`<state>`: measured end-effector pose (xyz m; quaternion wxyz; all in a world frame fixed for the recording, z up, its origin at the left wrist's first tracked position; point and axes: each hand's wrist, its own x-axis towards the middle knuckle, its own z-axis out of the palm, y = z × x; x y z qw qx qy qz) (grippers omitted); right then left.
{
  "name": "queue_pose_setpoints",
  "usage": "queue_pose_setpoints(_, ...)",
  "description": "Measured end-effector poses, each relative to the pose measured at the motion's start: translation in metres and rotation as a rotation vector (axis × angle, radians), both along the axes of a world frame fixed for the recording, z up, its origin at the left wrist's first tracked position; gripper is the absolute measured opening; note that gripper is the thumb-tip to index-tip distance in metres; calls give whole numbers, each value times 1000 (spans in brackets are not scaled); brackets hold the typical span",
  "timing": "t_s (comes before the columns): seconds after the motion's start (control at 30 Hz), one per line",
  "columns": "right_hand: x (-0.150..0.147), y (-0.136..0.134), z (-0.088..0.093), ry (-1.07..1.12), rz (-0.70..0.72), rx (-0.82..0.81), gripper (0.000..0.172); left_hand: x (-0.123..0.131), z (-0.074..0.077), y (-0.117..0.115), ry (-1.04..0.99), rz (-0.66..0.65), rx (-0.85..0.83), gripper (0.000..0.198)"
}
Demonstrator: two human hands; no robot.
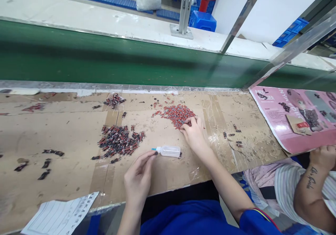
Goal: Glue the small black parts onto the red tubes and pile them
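My left hand (140, 173) is closed in a pinch on a small black part (156, 153), held at the fingertips. Just beyond those fingertips lies a clear plastic squeeze bottle (170, 151) with a blue tip. My right hand (195, 137) reaches to the near right edge of a pile of small red parts (177, 114). Its thumb and fingers are pinched together, and whatever is between them is too small to make out. To the left, a heap of black-and-red assembled pieces (119, 140) sits on the cardboard-covered bench (73, 123).
A smaller cluster of pieces (114, 101) lies behind the heap. Loose dark pieces (46, 163) are scattered at left. A paper sheet (60, 215) overhangs the front edge. Beyond runs a green belt (105, 54). At right are a pink printed sheet (296, 137) and another person's hand (322, 158).
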<state>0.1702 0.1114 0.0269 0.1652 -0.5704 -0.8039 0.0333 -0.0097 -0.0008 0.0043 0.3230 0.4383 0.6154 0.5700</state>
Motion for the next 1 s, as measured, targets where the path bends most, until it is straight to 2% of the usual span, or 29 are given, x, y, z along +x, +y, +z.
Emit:
queue_pose_setpoints(0.13,-5,-2,-1,-110,13,-55,6,12,7,0,-128,-27,-106,27)
queue_pose_setpoints(0.23,-2,-9,3,3,81,-9,9,18,12,2,-193,-39,-122,27)
queue_pose_setpoints(0.37,6,-26,13,325,326,88,20,22,15,6,-237,-77,-142,25)
queue_pose_setpoints(0.5,15,-44,19,460,538,204,19,25,16,9,-265,-139,-167,30)
queue_pose_setpoints(0.77,26,-48,25,354,693,230,24,27,20,9,-237,-231,-180,35)
queue_pose_setpoints(1.0,30,-49,28,316,714,173,22,23,23,9,-184,-312,-212,38)
